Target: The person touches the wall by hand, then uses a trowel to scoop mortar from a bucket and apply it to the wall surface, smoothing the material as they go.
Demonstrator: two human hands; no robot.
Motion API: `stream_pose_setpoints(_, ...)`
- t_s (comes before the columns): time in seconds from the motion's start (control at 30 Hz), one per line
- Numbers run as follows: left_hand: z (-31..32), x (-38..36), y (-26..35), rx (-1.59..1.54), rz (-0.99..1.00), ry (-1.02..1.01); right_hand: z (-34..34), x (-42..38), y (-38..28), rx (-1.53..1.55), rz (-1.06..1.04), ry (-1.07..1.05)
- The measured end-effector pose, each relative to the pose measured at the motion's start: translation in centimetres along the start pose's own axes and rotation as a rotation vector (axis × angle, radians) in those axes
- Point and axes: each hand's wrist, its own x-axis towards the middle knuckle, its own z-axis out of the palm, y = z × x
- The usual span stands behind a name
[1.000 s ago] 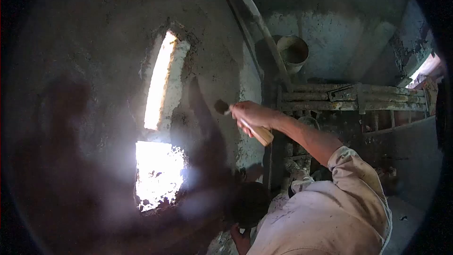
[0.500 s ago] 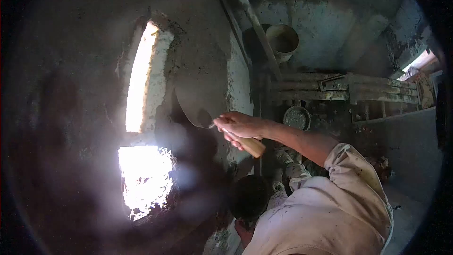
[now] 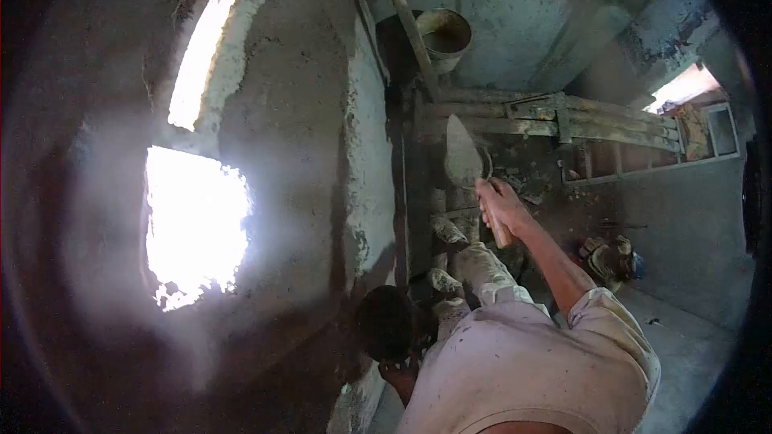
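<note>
My right hand (image 3: pixel 503 202) is closed round the wooden handle of a pointed trowel (image 3: pixel 461 151). The blade points away from me and hangs over a round pan (image 3: pixel 487 162), which it mostly hides. Low in the view, my left hand (image 3: pixel 396 373) is at the near edge of a dark round pan (image 3: pixel 384 325) and seems to grip its rim; shadow hides most of the fingers. Left of me rises a wall coated in dark grey plaster (image 3: pixel 297 137), with a paler strip (image 3: pixel 370 161) along its edge.
Two bright openings (image 3: pixel 197 225) pierce the wall. A pale bucket (image 3: pixel 444 36) stands at the back beside a leaning plank (image 3: pixel 406 20). Long poles (image 3: pixel 619 119) lie across the back, near a ladder-like frame (image 3: pixel 635 162). Rubble (image 3: pixel 523 185) covers the floor there.
My right hand has swung the trowel away from the wall, rightward and over the floor pan. The view has shifted, so the wall openings sit farther left and higher. My left hand keeps the dark pan.
</note>
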Motion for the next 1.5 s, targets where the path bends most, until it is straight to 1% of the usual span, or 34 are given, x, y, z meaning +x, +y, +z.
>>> stream_pose_setpoints(0.03, -0.4, 0.3, -0.2, -0.003, 0.0, -0.014, -1.2, -0.7, 0.3, -0.065, -0.12, 0.022)
stream_pose_setpoints(0.07, -0.5, 0.8, -0.1, -0.02, -0.003, -0.029, -1.6, -0.3, 1.6, -0.059, -0.246, 0.148)
stream_pose_setpoints(0.1, -0.6, 1.2, 0.0, -0.025, -0.005, -0.045, -2.2, -0.1, 2.9, -0.059, -0.242, 0.168)
stream_pose_setpoints(0.17, -0.8, 1.7, 0.4, -0.01, -0.015, -0.072, -3.7, -0.3, 5.3, -0.251, -0.461, 0.458)
stream_pose_setpoints(0.23, -0.6, 2.1, 0.7, -0.007, -0.018, -0.096, -5.7, 0.0, 8.7, -0.296, -0.47, 0.486)
stream_pose_setpoints(0.3, -0.1, 2.5, 1.0, -0.007, -0.019, -0.116, -8.3, 1.4, 13.4, -0.202, -0.191, 0.308)
stream_pose_setpoints(0.37, 0.6, 2.9, 1.2, -0.008, -0.016, -0.122, -8.5, 0.6, 15.8, 0.008, 0.061, 0.302)
stream_pose_setpoints(0.43, 1.4, 3.3, 1.5, -0.001, -0.016, -0.125, -10.1, 2.5, 22.4, 0.039, 0.206, 0.454)
stream_pose_setpoints(0.47, 1.6, 3.7, 1.1, 0.007, -0.017, -0.132, -10.6, 1.5, 23.0, 0.078, 0.266, 0.464)
stream_pose_setpoints(0.5, 2.5, 3.9, 2.1, 0.014, -0.018, -0.128, -11.3, 0.6, 23.7, 0.119, 0.327, 0.475)
stream_pose_setpoints(0.57, 3.8, 4.5, 2.1, 0.02, -0.022, -0.128, -15.9, 3.0, 33.0, 0.311, 0.341, 0.422)
stream_pose_setpoints(0.6, 4.3, 4.9, 2.1, 0.026, -0.022, -0.127, -17.1, 2.2, 34.3, 0.318, 0.345, 0.432)
stream_pose_setpoints(0.63, 4.4, 5.1, 1.6, 0.026, -0.037, -0.132, -18.3, 1.3, 35.5, 0.307, 0.313, 0.367)
stream_pose_setpoints(0.67, 5.4, 5.3, 2.1, 0.037, -0.044, -0.122, -18.8, 0.2, 35.1, 0.293, 0.285, 0.3)
stream_pose_setpoints(0.7, 5.5, 5.3, 1.9, 0.032, -0.048, -0.107, -19.2, -0.2, 34.2, 0.293, 0.293, 0.309)
stream_pose_setpoints(0.77, 6.9, 5.8, 2.0, 0.03, -0.056, -0.114, -18.5, -0.8, 28.4, 0.134, 0.431, 0.615)
stream_pose_setpoints(0.8, 7.3, 6.1, 2.1, 0.017, -0.054, -0.114, -19.2, 0.0, 28.0, 0.081, 0.437, 0.639)
stream_pose_setpoints(0.87, 7.5, 6.4, 2.1, 0.001, -0.062, -0.105, -20.7, 1.2, 27.5, 0.036, 0.379, 0.578)
stream_pose_setpoints(0.9, 7.9, 6.4, 2.3, -0.008, -0.066, -0.099, -21.8, 2.4, 28.7, 0.093, 0.339, 0.543)
stream_pose_setpoints(0.93, 7.5, 7.0, 1.8, -0.026, -0.076, -0.097, -23.2, 3.4, 31.4, 0.642, 0.184, 0.386)
stream_pose_setpoints(0.97, 8.0, 7.0, 2.1, -0.036, -0.076, -0.098, -23.1, 3.6, 29.1, 0.629, 0.178, 0.383)
stream_pose_setpoints(1.03, 7.6, 7.8, 1.4, -0.058, -0.092, -0.092, -20.8, 2.5, 23.6, 0.201, 0.151, 0.448)
stream_pose_setpoints(1.07, 7.8, 7.9, 1.4, -0.063, -0.095, -0.092, -20.3, 2.0, 23.0, 0.212, 0.178, 0.518)
stream_pose_setpoints(1.17, 8.2, 8.5, 1.5, -0.088, -0.104, -0.105, -20.4, 0.3, 24.5, 0.159, 0.192, 0.554)
stream_pose_setpoints(1.2, 8.3, 8.7, 1.3, -0.096, -0.105, -0.108, -20.3, -0.4, 25.1, 0.065, 0.287, 0.635)
stream_pose_setpoints(1.23, 8.2, 8.8, 1.0, -0.101, -0.115, -0.112, -20.4, -1.3, 25.9, 0.059, 0.292, 0.645)
stream_pose_setpoints(1.3, 8.2, 9.3, 0.6, -0.124, -0.122, -0.117, -21.0, -2.3, 27.3, -0.08, 0.252, 0.772)
stream_pose_setpoints(1.33, 8.3, 9.6, 0.5, -0.137, -0.121, -0.124, -22.4, -1.6, 29.2, -0.157, 0.3, 0.816)
stream_pose_setpoints(1.37, 8.4, 9.8, 0.5, -0.157, -0.117, -0.125, -23.8, 0.2, 30.4, -0.16, 0.282, 0.816)
stream_pose_setpoints(1.4, 8.3, 10.4, -0.3, -0.178, -0.121, -0.138, -24.5, 1.5, 30.0, -0.081, 0.231, 0.827)
stream_pose_setpoints(1.5, 9.3, 11.2, -0.7, -0.241, -0.123, -0.144, -26.7, 5.5, 27.1, 0.152, 0.081, 0.843)
